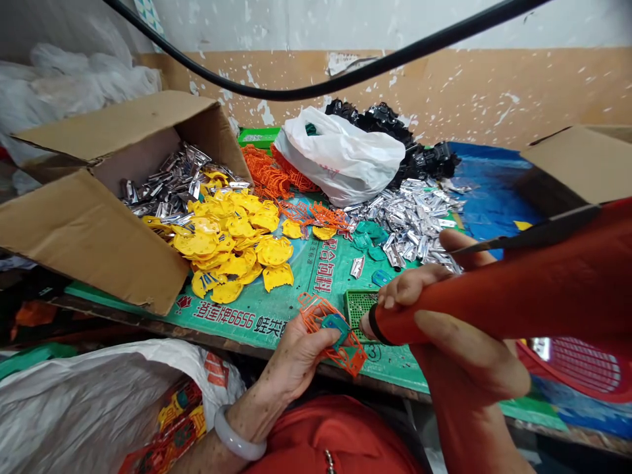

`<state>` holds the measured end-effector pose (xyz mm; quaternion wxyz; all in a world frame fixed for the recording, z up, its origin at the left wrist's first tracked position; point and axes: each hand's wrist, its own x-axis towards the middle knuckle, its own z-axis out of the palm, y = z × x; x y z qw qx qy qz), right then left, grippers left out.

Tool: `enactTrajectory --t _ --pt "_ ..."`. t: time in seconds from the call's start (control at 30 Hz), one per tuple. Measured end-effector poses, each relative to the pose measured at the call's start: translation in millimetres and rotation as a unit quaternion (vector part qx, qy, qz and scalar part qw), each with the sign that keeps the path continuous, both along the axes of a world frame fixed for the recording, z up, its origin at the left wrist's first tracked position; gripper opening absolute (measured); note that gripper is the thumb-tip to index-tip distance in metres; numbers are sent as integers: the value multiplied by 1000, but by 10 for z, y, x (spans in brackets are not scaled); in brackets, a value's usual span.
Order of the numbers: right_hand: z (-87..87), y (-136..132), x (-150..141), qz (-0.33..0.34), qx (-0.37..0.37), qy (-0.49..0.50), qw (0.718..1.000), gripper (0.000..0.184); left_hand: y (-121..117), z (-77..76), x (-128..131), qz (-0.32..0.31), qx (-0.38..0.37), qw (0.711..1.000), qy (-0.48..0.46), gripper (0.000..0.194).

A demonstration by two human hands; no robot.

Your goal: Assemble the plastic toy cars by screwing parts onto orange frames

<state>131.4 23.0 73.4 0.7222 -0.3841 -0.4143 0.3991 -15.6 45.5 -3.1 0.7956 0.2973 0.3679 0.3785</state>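
Observation:
My left hand (301, 349) grips an orange plastic frame (353, 355) with a teal plastic piece (336, 327) lying on it, the thumb pressing on the teal piece. My right hand (474, 362) is wrapped round a thick red electric screwdriver (459, 299) with a dark lever along its top. The tool's narrow end points left at the parts in my left hand; the fingers and the black collar partly hide its tip. Just behind these parts stands a small green mesh basket (356, 296) holding tiny dark pieces.
Yellow plastic parts (232, 237) spill beside an open cardboard box (143, 257). Behind are orange frames (266, 171), a white plastic bag (340, 155), silver parts (415, 214) and black parts (385, 122). A black cable (296, 92) hangs across. A white sack (113, 388) sits lower left, a red basket (587, 368) right.

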Motion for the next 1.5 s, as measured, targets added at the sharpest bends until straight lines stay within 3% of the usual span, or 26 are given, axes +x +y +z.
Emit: enactTrajectory --t 0.33,0.6,1.0,1.5 --pt "-8 -11 -8 22 4 27 999 45 -15 -46 42 -2 -26 1000 -5 27" --pt "-7 0 0 10 17 10 1000 56 28 -65 -26 -29 -43 999 -10 31" --pt "-49 15 19 8 17 -2 1000 57 11 -46 -19 -28 -58 998 2 31" --pt "-101 -8 -10 55 15 -8 998 51 11 -203 -25 -25 -69 996 -52 23"
